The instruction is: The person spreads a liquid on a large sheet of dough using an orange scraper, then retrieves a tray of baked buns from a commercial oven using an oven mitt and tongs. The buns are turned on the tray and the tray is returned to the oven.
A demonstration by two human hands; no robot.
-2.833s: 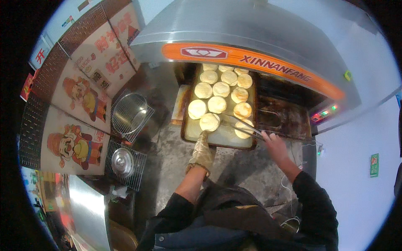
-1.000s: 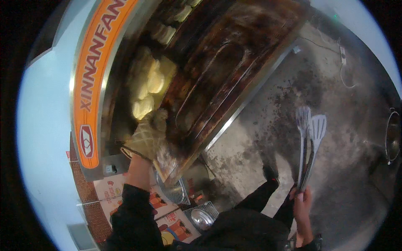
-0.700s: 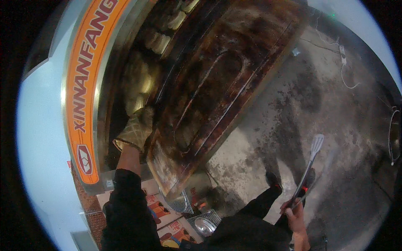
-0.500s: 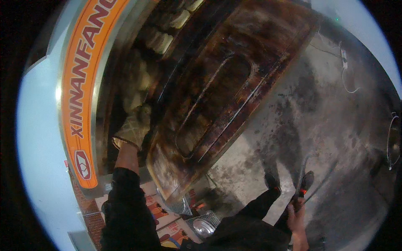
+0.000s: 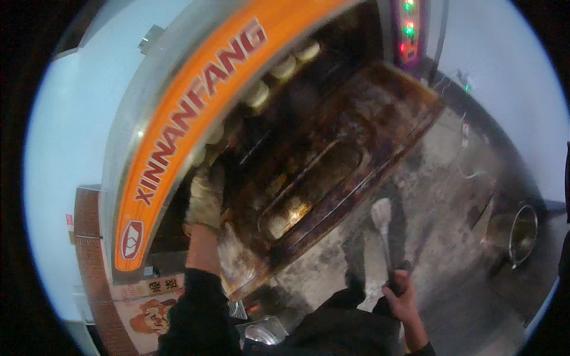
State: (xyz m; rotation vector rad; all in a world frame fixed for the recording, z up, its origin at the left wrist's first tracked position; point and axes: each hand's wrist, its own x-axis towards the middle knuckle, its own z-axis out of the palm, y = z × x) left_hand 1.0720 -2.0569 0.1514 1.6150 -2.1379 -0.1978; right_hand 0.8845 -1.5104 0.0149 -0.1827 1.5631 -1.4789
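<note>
My left hand (image 5: 205, 202), in a pale, soiled work glove, reaches into the open oven (image 5: 350, 44) below its orange front panel. Its fingertips are in shadow, so I cannot tell whether they grip anything. Beyond the glove, several round, pale buns (image 5: 257, 94) lie in a row inside. The brown, stained oven door (image 5: 374, 113) hangs down open and has a long oval window (image 5: 323, 184). My right hand (image 5: 402, 296), bare, is closed around the dark handle of a long tool (image 5: 386, 234). The tool's pale, rounded head is near the door's lower edge.
A lit control panel (image 5: 408, 35) stands at the oven's far end. On the right is a metal bucket (image 5: 522, 234), with a white cable (image 5: 466, 148) behind it. Printed cartons (image 5: 139, 314) and a round metal dish (image 5: 261, 333) are at the lower left. Stained concrete (image 5: 332, 264) lies below.
The view has shifted, with more of the orange panel and the bucket now showing. My right hand has raised the tool, and its pale head now shows clearly. My left hand is still in the oven.
</note>
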